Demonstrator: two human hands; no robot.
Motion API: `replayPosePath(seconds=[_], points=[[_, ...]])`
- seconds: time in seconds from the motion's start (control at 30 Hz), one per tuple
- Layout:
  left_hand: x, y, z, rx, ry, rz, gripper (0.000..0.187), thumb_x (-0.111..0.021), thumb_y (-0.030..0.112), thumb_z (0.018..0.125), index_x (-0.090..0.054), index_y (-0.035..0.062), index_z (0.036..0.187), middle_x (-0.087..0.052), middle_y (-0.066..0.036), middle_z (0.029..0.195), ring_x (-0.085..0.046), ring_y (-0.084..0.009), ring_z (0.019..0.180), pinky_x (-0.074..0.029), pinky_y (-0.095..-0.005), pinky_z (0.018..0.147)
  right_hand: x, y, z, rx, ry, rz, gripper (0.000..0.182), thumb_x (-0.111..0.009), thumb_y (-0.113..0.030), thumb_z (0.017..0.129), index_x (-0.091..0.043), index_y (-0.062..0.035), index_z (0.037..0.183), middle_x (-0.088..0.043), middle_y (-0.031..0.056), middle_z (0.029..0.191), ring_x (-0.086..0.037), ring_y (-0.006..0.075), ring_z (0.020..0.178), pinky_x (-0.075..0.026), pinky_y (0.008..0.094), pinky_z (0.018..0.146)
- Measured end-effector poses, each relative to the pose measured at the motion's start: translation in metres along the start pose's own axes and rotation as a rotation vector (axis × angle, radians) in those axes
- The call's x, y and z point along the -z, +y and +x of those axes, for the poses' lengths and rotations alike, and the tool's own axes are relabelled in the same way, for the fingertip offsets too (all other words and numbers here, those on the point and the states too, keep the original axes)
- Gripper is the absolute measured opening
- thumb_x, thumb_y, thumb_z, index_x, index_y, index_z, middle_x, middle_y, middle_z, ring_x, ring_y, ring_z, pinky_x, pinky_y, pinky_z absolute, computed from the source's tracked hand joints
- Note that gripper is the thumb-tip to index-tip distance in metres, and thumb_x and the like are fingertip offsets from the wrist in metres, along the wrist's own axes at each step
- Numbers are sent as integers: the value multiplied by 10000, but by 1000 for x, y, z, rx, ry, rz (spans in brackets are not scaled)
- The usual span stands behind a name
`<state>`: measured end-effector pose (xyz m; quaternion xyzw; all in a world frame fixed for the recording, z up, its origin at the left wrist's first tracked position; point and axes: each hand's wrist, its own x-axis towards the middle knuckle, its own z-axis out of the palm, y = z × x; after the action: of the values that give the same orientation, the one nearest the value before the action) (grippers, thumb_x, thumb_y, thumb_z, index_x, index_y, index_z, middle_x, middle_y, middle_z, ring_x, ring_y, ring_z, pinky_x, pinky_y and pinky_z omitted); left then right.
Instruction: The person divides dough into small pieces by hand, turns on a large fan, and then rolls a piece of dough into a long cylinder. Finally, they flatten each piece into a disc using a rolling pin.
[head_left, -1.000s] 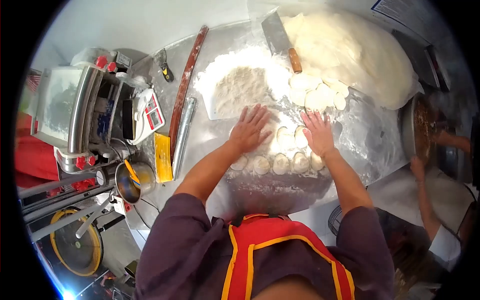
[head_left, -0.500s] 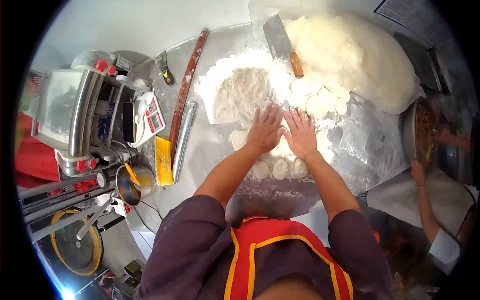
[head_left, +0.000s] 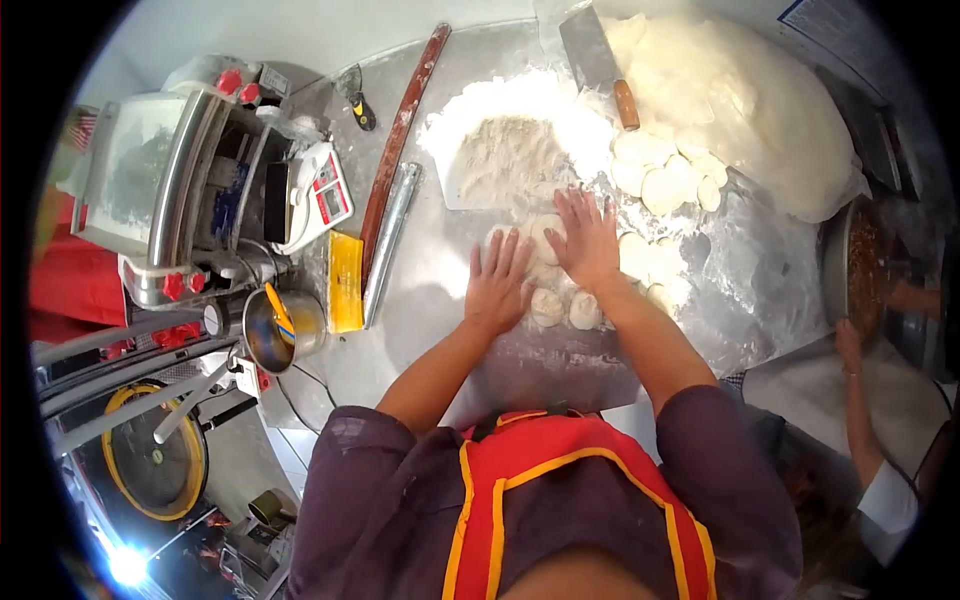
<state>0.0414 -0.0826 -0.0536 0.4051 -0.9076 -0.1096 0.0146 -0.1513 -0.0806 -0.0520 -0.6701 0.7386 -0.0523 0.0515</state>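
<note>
Small round dough pieces [head_left: 547, 307] lie on the floured metal table [head_left: 430, 235], some partly under my hands. My left hand [head_left: 498, 285] is flat with fingers spread, at the left edge of the pieces. Further right, my right hand [head_left: 588, 240] also lies spread over dough, its fingertips by the flour pile [head_left: 510, 150]. Flattened dough discs [head_left: 665, 185] overlap in a heap at the upper right. Behind them rests a large dough mass [head_left: 740, 100] under clear plastic. A scraper with a wooden handle [head_left: 626, 105] lies beside it.
On the left are a red rolling rod [head_left: 400, 150], a metal tube [head_left: 393, 245], a yellow scraper [head_left: 346, 282], a scale [head_left: 325, 190], a metal pot [head_left: 270, 340] and a steel machine [head_left: 175, 190]. At right, a co-worker's hand [head_left: 848, 340] touches a large pan [head_left: 860, 265].
My hands have moved apart, the left toward the lower left. More dough pieces show between and beside them. The whole view has shifted slightly.
</note>
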Motion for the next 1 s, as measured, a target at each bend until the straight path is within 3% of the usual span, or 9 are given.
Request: replayPosePath(seconds=[0.17,0.27,0.4,0.43,0.53,0.67,0.8,0.83,1.0], points=[[0,0,-3,3,26,-43,589,-437,383,960,-310,116,1469,-202,-122,1557,-157,-321,1440,-111,-555,1145,-20,23,-1,-20,42,480,531,-415,-348,984,-338,-90,1441,-367,161,1462,-316,336,1361,-221,514,1117],[3,27,0,-7,108,-160,591,-443,384,958,-321,95,1460,-232,-126,1546,-179,-316,1436,-111,-542,1151,24,28,-61,-65,91,275,529,-412,-339,986,-330,-92,1446,-370,167,1458,-323,357,1352,-221,526,1113],[-18,66,8,-50,158,-343,590,-456,376,953,-339,75,1447,-271,-122,1531,-203,-296,1433,-112,-521,1158,5,31,-104,-94,41,42,588,-456,-386,959,-310,-122,1464,-324,126,1501,-278,328,1387,-166,559,1127],[-22,66,6,-48,92,-251,589,-448,377,953,-335,80,1449,-270,-105,1535,-198,-282,1437,-111,-519,1159,1,32,-103,-118,9,1,629,-479,-400,943,-284,-136,1479,-292,107,1521,-253,306,1404,-154,563,1133],[-20,67,11,-36,71,-189,598,-432,390,956,-321,82,1456,-261,-90,1541,-186,-268,1443,-109,-518,1160,-3,33,-98,-131,-5,-6,636,-461,-370,950,-232,-143,1498,-257,104,1536,-243,320,1402,-131,560,1138],[-24,68,14,-66,67,-62,609,-408,401,964,-293,82,1469,-248,-90,1548,-170,-272,1446,-100,-521,1159,-4,36,-94,-124,-2,23,623,-426,-423,955,-266,-145,1489,-290,99,1525,-217,300,1423,-104,539,1157],[-13,90,21,13,28,-184,602,-401,384,974,-305,33,1453,-246,-143,1540,-182,-306,1438,-94,-524,1155,20,53,-99,-131,8,112,570,-452,-375,958,-334,-112,1450,-348,126,1487,-282,325,1388,-158,552,1136],[-17,101,26,-32,120,-320,606,-434,378,961,-335,8,1431,-272,-174,1522,-200,-327,1429,-111,-528,1150,23,60,-104,-167,111,6,555,-473,-358,954,-356,-108,1436,-373,141,1464,-311,333,1368,-189,569,1117],[-33,118,36,-158,125,-227,617,-428,391,954,-314,45,1451,-255,-151,1534,-177,-329,1436,-103,-545,1146,11,78,-121,-217,121,-36,583,-501,-380,934,-357,-127,1440,-373,138,1460,-319,322,1360,-194,602,1099]])
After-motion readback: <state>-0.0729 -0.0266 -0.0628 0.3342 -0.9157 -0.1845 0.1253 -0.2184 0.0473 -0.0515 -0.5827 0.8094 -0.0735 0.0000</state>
